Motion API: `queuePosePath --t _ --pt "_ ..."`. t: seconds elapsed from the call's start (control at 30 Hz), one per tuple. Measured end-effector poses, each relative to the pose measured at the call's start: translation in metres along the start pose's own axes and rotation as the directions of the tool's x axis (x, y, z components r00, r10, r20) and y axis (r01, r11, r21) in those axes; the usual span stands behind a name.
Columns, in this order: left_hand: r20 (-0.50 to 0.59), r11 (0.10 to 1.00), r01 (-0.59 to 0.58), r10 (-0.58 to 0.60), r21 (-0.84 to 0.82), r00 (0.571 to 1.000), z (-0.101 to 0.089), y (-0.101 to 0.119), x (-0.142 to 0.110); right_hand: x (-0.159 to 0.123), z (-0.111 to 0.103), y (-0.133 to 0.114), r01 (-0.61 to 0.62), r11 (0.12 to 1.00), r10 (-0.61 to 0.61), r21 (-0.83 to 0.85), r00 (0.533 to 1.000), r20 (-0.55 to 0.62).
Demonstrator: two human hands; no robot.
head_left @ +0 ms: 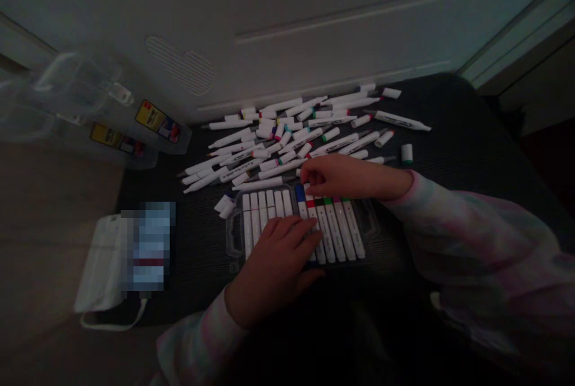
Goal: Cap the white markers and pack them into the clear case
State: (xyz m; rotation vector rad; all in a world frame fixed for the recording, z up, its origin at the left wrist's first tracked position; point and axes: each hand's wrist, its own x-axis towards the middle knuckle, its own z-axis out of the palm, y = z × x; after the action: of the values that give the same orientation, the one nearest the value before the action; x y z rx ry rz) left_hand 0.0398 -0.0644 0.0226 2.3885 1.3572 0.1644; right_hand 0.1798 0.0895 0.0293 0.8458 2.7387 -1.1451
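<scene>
An open clear plastic case (234, 236) lies at the front of the dark table, with white markers (271, 203) in its left half and markers with coloured bands (339, 233) in its right half. My left hand (278, 266) rests across the markers, fingers stretched out and slightly apart. Above the case's right half, my right hand (332, 176) has its fingers curled and pinched on a white marker cap (307, 187) at the top of a red-banded marker. Its fingertips partly cover the cap. Many uncapped markers (245, 167) and loose caps (330, 134) are scattered behind the case.
Clear empty cases (173, 134) with yellow labels stand at the left back against the pale wall panel (314, 15). A phone (155, 248) with a blurred screen and a white object with a cable (101, 266) lie left. A green-rimmed cap (406, 154) stands right.
</scene>
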Motion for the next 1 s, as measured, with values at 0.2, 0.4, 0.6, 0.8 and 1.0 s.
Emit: queuePosePath --t 0.2,0.4,0.6,0.8,1.0 --pt "0.005 1.000 0.001 -0.002 0.002 1.000 0.0004 0.0005 -0.0004 0.0001 0.0008 0.0013 0.001 1.000 -0.001 -0.004 1.000 0.013" --pt "0.004 1.000 0.002 -0.002 0.002 1.000 0.0007 -0.0002 0.0005 -0.0009 0.0011 -0.0001 0.018 0.999 -0.018 -0.031 1.000 0.014" --pt "0.014 1.000 0.005 -0.005 0.002 1.000 -0.0008 0.0008 0.0009 -0.0024 0.0012 -0.0018 0.020 0.999 -0.020 -0.037 1.000 0.012" --pt "0.009 1.000 0.003 -0.003 0.004 1.000 0.0000 0.0007 0.0005 -0.0031 0.0022 -0.0019 0.020 0.998 -0.019 -0.051 1.000 0.007" --pt "-0.002 1.000 -0.006 0.006 0.005 1.000 0.0004 0.0001 0.0004 -0.0033 0.0022 -0.0028 0.017 0.998 -0.017 -0.056 1.000 0.006"
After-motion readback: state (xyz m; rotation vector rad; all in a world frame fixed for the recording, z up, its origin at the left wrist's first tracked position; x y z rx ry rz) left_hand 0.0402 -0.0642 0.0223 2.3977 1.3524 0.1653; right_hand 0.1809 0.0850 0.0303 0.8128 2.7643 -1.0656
